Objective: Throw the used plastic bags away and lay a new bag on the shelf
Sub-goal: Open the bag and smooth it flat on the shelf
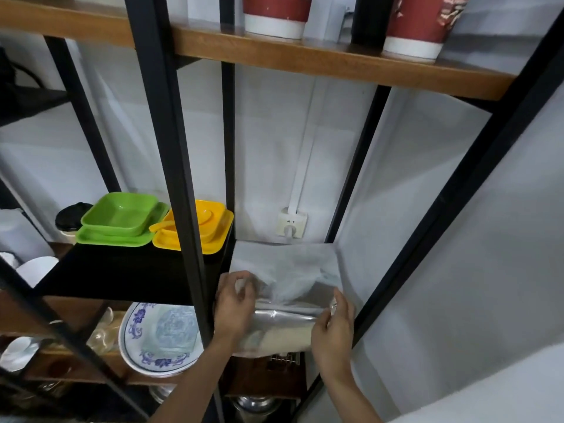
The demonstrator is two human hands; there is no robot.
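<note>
A clear, whitish plastic bag (287,270) lies spread over the right-hand shelf (262,340), its front part draped over the shelf's near edge. My left hand (233,303) pinches the bag's front left corner. My right hand (334,323) grips its front right edge, fingers curled into the plastic. The bag's far part lies flat against the white wall. No other plastic bag shows.
Black metal uprights (171,148) frame the shelf on both sides. Green trays (122,218) and yellow trays (195,227) sit on the black shelf to the left. A blue-patterned plate (158,337) stands below. Red paper cups (274,13) sit above. A wall socket (291,222) is behind.
</note>
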